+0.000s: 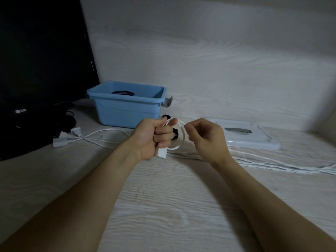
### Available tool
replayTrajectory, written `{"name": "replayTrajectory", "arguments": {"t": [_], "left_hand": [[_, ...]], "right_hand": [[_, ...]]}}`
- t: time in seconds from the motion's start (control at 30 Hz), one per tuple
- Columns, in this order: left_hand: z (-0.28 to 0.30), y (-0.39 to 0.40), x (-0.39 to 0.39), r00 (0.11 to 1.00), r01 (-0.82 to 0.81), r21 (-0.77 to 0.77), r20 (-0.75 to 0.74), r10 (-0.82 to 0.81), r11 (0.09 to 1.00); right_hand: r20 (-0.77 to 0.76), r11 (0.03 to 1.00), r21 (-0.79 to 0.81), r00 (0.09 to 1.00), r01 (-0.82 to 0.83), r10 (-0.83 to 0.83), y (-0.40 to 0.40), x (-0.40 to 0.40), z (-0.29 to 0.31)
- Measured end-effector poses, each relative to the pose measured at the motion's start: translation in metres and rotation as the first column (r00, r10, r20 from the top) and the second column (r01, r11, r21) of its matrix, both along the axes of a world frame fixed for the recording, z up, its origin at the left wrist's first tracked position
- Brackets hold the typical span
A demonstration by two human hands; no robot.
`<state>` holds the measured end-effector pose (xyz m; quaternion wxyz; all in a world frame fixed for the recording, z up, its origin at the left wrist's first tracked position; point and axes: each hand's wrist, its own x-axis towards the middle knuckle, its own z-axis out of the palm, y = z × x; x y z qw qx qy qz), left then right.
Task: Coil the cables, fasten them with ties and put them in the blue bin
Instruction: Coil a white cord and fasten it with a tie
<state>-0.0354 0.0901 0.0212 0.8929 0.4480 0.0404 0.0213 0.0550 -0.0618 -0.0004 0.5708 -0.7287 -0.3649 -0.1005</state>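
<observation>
A pale wood-grain table (163,206) met a matching wall panel at its far edge; the scene was dim. Left hand (154,137): fingers curled into a fist around a white cable (181,131), with a white plug block (162,153) protruding below the fist. Right hand (205,137): thumb and forefinger pinched the same cable just beside the left fist, the remaining fingers loosely curled. Between the two hands the cable formed one small loop; its slack trailed across the table toward the right edge. Blue bin (127,108): stood toward the far edge, left of centre, just behind the hands, with a black coiled cable (123,92) lying inside. Small black ties (175,132) lay on the table between bin and hands, partly hidden by the fingers. A second white cable with plugs (67,138) lay near the left edge. A dark monitor (41,57) occupied the far left corner. A flat white lid (249,135) rested toward the far right.
</observation>
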Motion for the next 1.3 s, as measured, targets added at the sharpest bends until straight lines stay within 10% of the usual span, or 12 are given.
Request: {"name": "replayTrajectory", "arguments": {"t": [0.23, 0.4, 0.57, 0.7, 1.0, 1.17, 1.3], "left_hand": [[0.005, 0.013, 0.004, 0.910, -0.374, -0.372, 0.028, 0.413, 0.850], [0.010, 0.024, 0.004, 0.853, -0.441, -0.448, 0.059, 0.518, 0.778], [0.011, 0.016, 0.008, 0.813, -0.518, -0.271, 0.138, 0.566, 0.811], [0.002, 0.006, 0.015, 0.730, -0.681, 0.197, 0.258, 0.632, 0.706], [0.007, 0.004, 0.008, 0.767, -0.623, 0.565, 0.306, 0.564, 0.541], [0.012, 0.005, 0.010, 0.633, -0.774, 0.279, 0.301, 0.713, 0.568], [0.011, 0.003, 0.015, 0.715, -0.688, 0.001, 0.173, 0.677, 0.726]], "right_hand": [[0.185, 0.917, -0.224, 0.938, 0.331, -0.294, -0.005, 0.008, 0.002], [0.244, 0.931, -0.277, 0.954, 0.239, -0.172, -0.002, 0.009, -0.001], [0.351, 0.875, -0.485, 0.913, -0.012, 0.207, 0.004, 0.002, -0.007], [0.377, 0.847, -0.513, 0.850, -0.141, 0.369, 0.011, -0.008, -0.007], [0.481, 0.933, -0.358, 0.855, -0.013, 0.196, 0.011, -0.012, 0.001], [0.475, 0.960, -0.279, 0.867, -0.017, 0.153, 0.008, -0.019, 0.007], [0.414, 0.916, -0.387, 0.868, -0.105, 0.274, 0.009, -0.022, 0.005]]}}
